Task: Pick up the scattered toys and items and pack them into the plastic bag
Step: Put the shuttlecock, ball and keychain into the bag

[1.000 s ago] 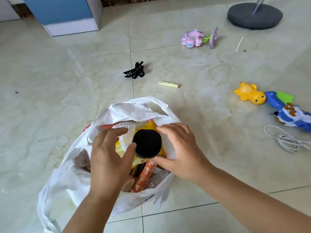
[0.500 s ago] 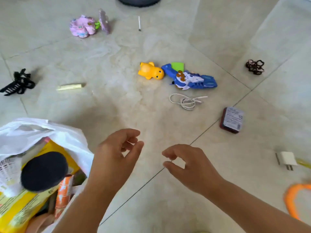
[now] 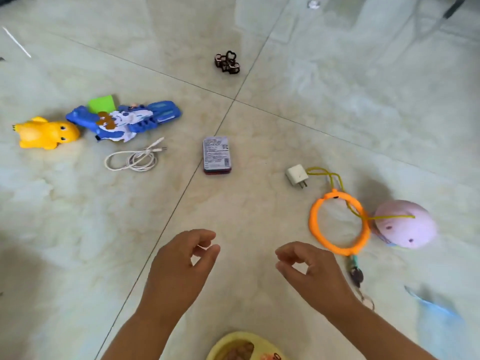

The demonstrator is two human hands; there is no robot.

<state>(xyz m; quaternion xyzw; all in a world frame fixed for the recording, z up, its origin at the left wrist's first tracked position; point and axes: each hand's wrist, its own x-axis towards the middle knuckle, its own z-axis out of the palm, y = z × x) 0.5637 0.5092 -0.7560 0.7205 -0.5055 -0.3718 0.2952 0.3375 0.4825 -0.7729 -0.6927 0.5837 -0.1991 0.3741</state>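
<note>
Head view: both hands hang over the pale marble-patterned tiled floor (image 3: 337, 87) in the lower middle of the frame. The left hand (image 3: 179, 268) and right hand (image 3: 314, 271) each have loosely curled fingers with thumb and forefinger apart, gripping nothing. The plastic bag is out of the frame.

At the left edge lies a yellow plastic duck toy (image 3: 44, 133), just beside a blue-and-white plastic water gun (image 3: 124, 120) with a green tab. Below the gun is a coiled white cable (image 3: 135, 158). At centre sits a small rectangular labelled tin (image 3: 217, 155). Upper centre holds a dark tangled hair tie (image 3: 227, 62). To the right, a white plug adapter (image 3: 297, 175) lies near an orange plastic ring (image 3: 339, 223) crossed by a yellow cord (image 3: 335, 179); a lilac plush ball (image 3: 406, 224) touches the ring. No item lies directly under either hand.
</note>
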